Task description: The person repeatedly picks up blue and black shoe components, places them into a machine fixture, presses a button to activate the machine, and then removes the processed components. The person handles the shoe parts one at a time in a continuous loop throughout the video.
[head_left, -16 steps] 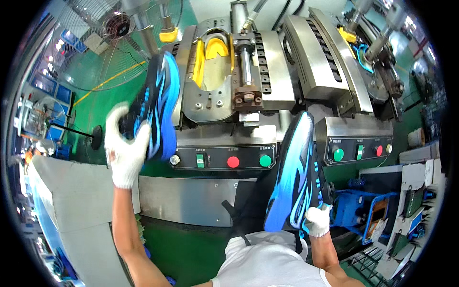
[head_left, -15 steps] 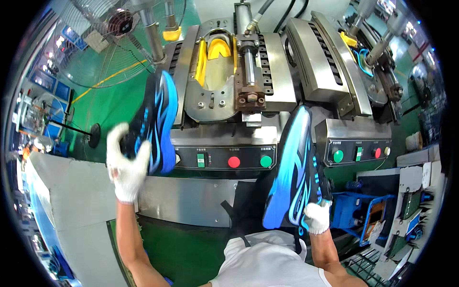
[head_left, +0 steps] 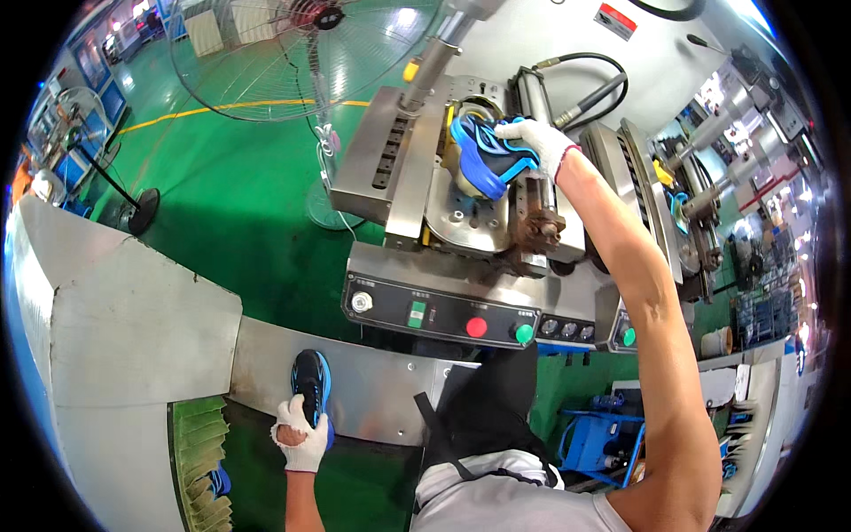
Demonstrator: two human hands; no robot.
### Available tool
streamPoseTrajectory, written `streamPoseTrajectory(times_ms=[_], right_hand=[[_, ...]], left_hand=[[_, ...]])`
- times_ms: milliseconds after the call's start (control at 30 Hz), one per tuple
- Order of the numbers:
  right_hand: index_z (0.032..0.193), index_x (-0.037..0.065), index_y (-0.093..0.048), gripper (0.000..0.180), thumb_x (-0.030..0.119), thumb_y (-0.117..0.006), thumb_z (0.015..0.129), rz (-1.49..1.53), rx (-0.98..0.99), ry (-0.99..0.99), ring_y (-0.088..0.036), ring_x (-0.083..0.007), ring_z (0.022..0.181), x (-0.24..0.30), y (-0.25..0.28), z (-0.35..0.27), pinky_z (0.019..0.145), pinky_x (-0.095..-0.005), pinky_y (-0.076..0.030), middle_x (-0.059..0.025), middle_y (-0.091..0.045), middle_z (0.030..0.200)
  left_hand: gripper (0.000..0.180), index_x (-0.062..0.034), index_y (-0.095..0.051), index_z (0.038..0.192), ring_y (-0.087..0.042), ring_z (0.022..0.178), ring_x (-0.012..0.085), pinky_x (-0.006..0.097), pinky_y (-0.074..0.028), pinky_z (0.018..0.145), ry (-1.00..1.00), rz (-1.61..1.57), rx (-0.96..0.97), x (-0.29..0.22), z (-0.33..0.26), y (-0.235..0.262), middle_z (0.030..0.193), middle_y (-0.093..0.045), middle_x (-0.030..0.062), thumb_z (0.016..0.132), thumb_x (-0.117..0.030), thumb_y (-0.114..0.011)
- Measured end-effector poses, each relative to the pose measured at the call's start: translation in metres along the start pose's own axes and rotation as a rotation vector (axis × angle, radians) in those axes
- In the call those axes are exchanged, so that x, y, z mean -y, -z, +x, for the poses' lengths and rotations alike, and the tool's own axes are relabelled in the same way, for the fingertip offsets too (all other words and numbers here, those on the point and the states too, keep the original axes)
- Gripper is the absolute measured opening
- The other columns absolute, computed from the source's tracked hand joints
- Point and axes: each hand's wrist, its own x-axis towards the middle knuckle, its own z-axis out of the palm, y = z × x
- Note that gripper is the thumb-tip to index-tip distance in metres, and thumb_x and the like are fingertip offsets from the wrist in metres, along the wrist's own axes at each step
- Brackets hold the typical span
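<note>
My left hand (head_left: 300, 436), in a white glove, is closed round the heel end of a black and blue sports shoe (head_left: 310, 379). That shoe rests sole down on the metal ledge (head_left: 363, 386), toe pointing away from me. Farther off to the right, my gloved right hand (head_left: 537, 144) grips a second black and blue sports shoe (head_left: 483, 164). This one is tilted on its side over the press machine's mould (head_left: 465, 217), its blue sole facing left. Whether it touches the mould I cannot tell. The shoe covers most of the yellow mould lining.
Below the press runs a control panel (head_left: 417, 306) with green and red buttons. A large wire fan (head_left: 306, 53) stands at the far left. Grey worktop (head_left: 142, 310) lies at left, a green-lined rack (head_left: 199, 452) below it. Blue crate (head_left: 603, 439) sits at lower right.
My left hand has brought its shoe down onto the ledge. My right hand has carried the other shoe from near my body up and forward over the press. The view has turned left.
</note>
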Motion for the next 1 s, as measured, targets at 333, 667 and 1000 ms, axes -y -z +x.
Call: streamPoseTrajectory(times_ms=[333, 667, 1000], right_hand=[[0.121, 0.003, -0.075, 0.05, 0.029, -0.064, 0.081, -0.89, -0.485, 0.141, -0.066, -0.0391, 0.125, -0.05, -0.072, 0.094, 0.104, -0.0423, -0.054, -0.0238, -0.071, 0.129], [0.127, -0.007, -0.067, 0.071, 0.05, -0.065, 0.085, -0.71, -0.278, 0.376, -0.068, -0.0439, 0.117, -0.037, -0.062, -0.013, 0.099, -0.0471, -0.054, -0.0318, -0.07, 0.123], [0.151, -0.008, -0.041, 0.086, 0.039, -0.074, 0.087, -1.045, -0.44, 0.822, -0.035, -0.0515, 0.15, -0.361, -0.018, -0.194, 0.126, -0.0632, -0.022, -0.0334, -0.038, 0.159]], left_hand=[[0.059, -0.003, -0.059, 0.133, -0.063, 0.118, 0.0428, 0.051, -0.053, 0.096, 0.039, -0.111, -0.011, 0.003, 0.017, -0.009, 0.141, -0.055, 0.0214, 0.081, -0.018, -0.081], [0.065, -0.0076, -0.047, 0.146, -0.053, 0.134, 0.0404, 0.051, -0.045, 0.111, 0.234, -0.225, -0.03, -0.057, 0.019, -0.018, 0.151, -0.049, 0.0185, 0.088, -0.011, -0.076], [0.032, -0.0017, -0.07, 0.12, -0.065, 0.112, 0.0367, 0.048, -0.052, 0.099, -0.57, -0.104, 0.059, -0.027, 0.019, -0.028, 0.119, -0.068, 0.0185, 0.101, -0.028, -0.066]])
